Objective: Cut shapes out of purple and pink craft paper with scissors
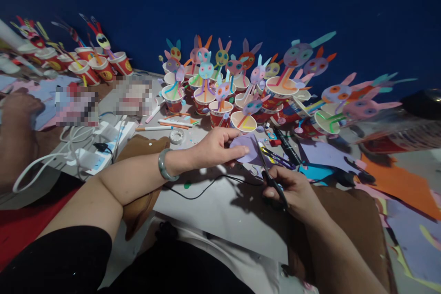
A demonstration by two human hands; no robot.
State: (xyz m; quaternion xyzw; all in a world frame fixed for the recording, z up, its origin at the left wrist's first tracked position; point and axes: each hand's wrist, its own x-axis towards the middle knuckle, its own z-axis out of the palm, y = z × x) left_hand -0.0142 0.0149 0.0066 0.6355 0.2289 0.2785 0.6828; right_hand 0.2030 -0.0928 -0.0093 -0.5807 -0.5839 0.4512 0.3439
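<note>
My left hand (220, 149) pinches a rounded piece of purple paper (253, 150) between thumb and fingers, above the table. Around the handles of black scissors (276, 187) my right hand (291, 188) is closed. The scissor blades point up and away, at the right edge of the purple paper. Just beyond, paper cups (244, 121) hold rabbit-like paper heads (222, 91) with long coloured ears. Some lower fingers of my left hand are hidden behind the paper.
White power strips (117, 142) with tangled cables lie on the left. A roll of tape (177, 136) and markers (155, 128) are near the cups. Orange paper (399, 183) and purple scraps cover the right side. A co-worker's hand (20, 105) is at far left.
</note>
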